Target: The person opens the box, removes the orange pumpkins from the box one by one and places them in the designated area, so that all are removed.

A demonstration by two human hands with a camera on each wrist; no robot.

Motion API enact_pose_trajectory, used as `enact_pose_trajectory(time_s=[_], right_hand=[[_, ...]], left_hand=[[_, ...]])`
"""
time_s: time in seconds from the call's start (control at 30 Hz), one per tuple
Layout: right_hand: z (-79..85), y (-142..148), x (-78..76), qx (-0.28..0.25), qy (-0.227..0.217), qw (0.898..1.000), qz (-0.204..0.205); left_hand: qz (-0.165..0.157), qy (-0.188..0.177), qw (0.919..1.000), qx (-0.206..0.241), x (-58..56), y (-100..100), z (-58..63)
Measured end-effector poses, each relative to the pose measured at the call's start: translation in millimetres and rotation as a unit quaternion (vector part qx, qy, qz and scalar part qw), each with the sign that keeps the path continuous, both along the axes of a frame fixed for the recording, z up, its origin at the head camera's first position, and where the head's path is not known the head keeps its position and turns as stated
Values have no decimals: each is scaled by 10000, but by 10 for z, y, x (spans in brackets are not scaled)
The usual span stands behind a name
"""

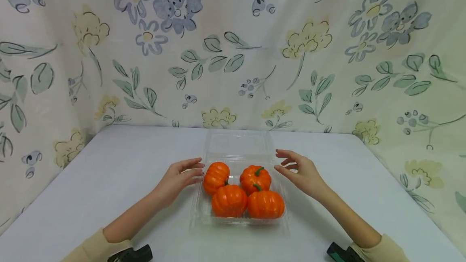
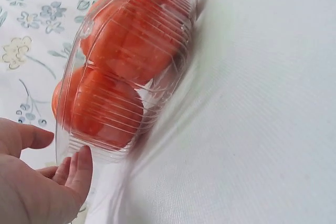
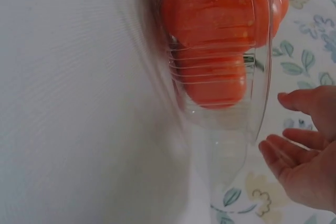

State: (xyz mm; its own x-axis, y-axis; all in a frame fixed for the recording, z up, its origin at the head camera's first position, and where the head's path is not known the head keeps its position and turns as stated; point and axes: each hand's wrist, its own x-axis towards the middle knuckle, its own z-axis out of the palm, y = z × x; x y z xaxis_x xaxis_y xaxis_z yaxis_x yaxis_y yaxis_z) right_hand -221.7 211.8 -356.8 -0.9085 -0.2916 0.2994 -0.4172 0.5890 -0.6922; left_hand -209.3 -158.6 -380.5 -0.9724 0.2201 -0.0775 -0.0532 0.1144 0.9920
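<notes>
A clear plastic clamshell box (image 1: 204, 216) sits on the table with its lid (image 1: 238, 145) folded back, away from me. Inside it lie several small orange pumpkins, among them a rear left pumpkin (image 1: 217, 176), a rear right pumpkin (image 1: 255, 179) with a green stem, and a front right pumpkin (image 1: 265, 205). My left hand (image 1: 175, 181) is at the box's left side, fingertips close to the rim near the rear left pumpkin. On the other side, my right hand (image 1: 305, 176) hovers off the box's right rear corner, fingers spread and holding nothing. In the right wrist view its fingertips (image 3: 266, 148) are just outside the rim.
A white table (image 1: 109, 165) stretches to both sides of the box. Floral cloth (image 1: 233, 51) hangs behind the table and along its left and right sides. Dark wrist devices show at both cuffs, such as the left device (image 1: 136, 254).
</notes>
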Motion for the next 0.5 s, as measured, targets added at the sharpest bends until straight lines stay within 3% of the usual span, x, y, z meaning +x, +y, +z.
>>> enact_pose_trajectory(time_s=[0.23,0.5], right_hand=[[19,-55,21,111,145,9988,450],[76,-114,34,170,-368,9927,1139]], left_hand=[[38,-188,9997,143,98,-15,16],[-77,-475,9979,425,147,-49,22]])
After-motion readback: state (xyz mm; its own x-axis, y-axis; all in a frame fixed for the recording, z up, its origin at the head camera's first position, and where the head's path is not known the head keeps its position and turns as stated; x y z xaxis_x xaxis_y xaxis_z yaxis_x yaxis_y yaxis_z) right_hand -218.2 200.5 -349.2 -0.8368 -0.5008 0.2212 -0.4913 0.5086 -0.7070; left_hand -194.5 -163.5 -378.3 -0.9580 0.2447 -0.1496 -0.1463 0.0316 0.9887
